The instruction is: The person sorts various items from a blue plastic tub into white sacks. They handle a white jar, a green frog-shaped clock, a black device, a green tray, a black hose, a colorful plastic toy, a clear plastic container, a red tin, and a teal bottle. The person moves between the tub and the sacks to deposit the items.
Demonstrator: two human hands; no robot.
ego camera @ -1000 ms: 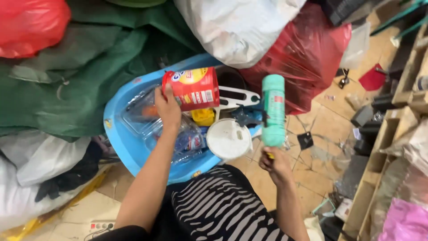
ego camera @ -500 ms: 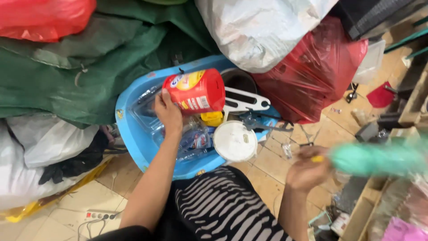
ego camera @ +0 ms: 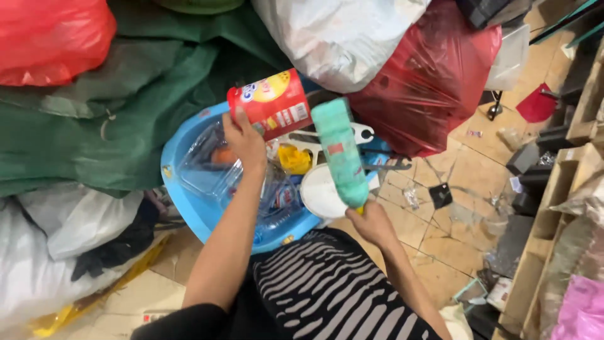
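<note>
Head camera is showing the left hand (ego camera: 244,140) gripping the near end of a red cylindrical canister (ego camera: 270,103), fingers wrapping it, holding it tilted over the far side of a blue plastic tub (ego camera: 179,201). Right hand (ego camera: 372,224) is clenching the bottom of a teal bottle (ego camera: 340,151), which is pointing away above the tub's right edge. Tub is holding clear plastic bottles (ego camera: 277,204), a white lid (ego camera: 318,195) and a yellow piece (ego camera: 294,158).
</note>
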